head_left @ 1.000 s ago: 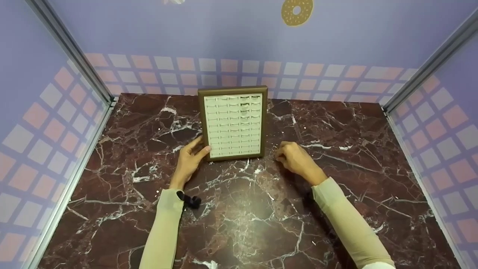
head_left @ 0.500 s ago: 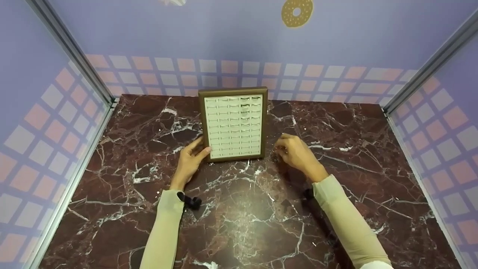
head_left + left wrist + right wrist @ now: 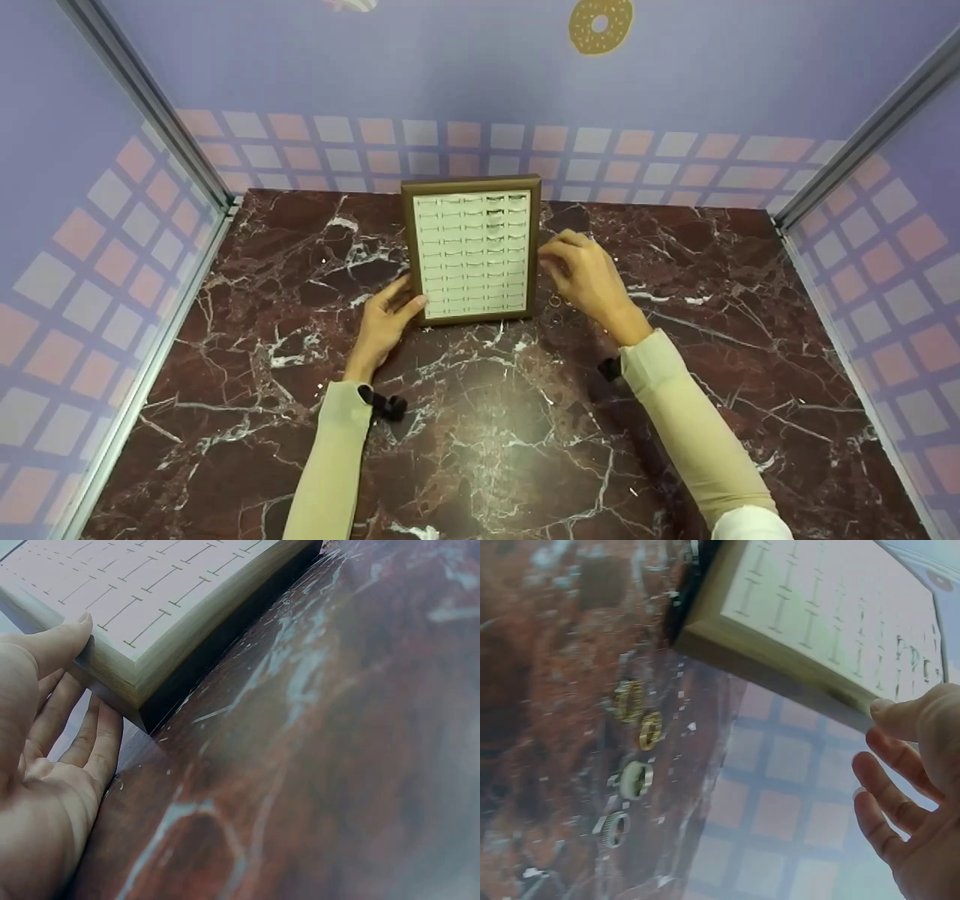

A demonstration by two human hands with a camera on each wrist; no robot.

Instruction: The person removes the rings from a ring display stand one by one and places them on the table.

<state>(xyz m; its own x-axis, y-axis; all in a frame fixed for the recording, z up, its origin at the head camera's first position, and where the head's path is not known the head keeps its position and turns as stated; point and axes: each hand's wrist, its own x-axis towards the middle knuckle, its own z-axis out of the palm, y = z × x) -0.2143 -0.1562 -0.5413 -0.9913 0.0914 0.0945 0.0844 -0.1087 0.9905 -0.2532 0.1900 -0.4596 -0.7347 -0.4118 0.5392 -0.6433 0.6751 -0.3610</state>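
Note:
A ring display board [image 3: 472, 255] with a brown wooden frame and rows of slots in a white pad leans upright near the back wall. My left hand [image 3: 381, 322] grips its lower left corner, thumb at the front and fingers behind, as the left wrist view shows. Raised beside the board's right edge is my right hand [image 3: 589, 277]; in the right wrist view its thumb tip overlaps the frame's side, and the other fingers are loosely bent and spread. On the table below it lie two gold rings [image 3: 650, 730], a pale wide ring [image 3: 636, 778] and a ridged silver ring [image 3: 612, 831].
The table [image 3: 480, 435] is dark red marble with white veins. A lilac back wall [image 3: 300, 75] with pink and white squares stands close behind the board, with side walls at left and right. Dark wrist bands [image 3: 386, 403] sit at the cuffs.
My right hand has moved up and away from the rings on the table to the board's right edge, uncovering some of them. The left hand and the board have stayed in place.

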